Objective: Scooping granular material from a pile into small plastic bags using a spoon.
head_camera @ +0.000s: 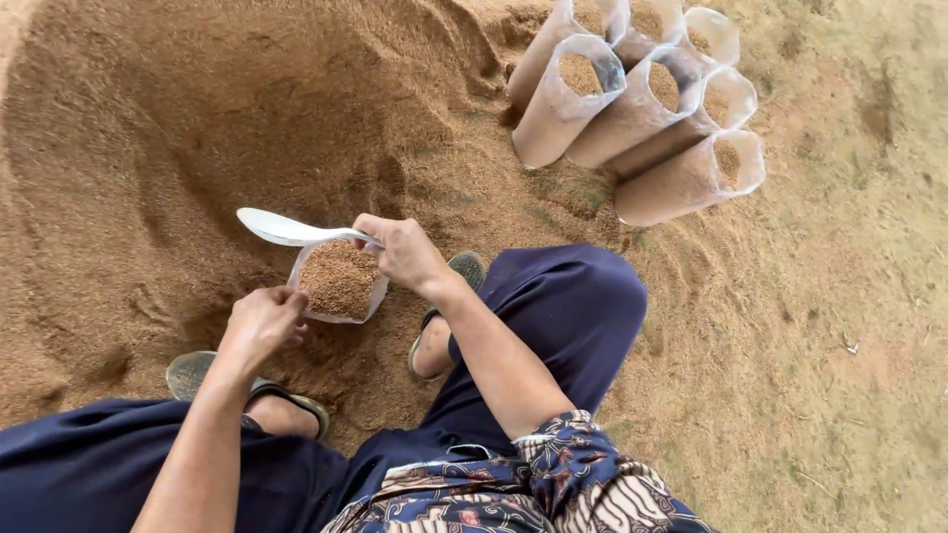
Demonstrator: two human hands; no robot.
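A broad brown sawdust heap [197,148] fills ten o'clock; seven filled clear plastic bag tubes [642,99] lean at one o'clock. Your left hand [262,324] grips the open clear bag [339,281] at centre; your right hand [407,252] clasps the white plastic scoop [286,229] over it, mid-fill. Next, dip again.

Left hand [262,321] pinching the near rim of a clear bag [339,283] nearly full of brown sawdust. Right hand [405,249] closed on a white scoop [286,230], bowl just above the bag. Beyond the right hand, filled bags [642,99] clustered upright on the sawdust heap [197,118].
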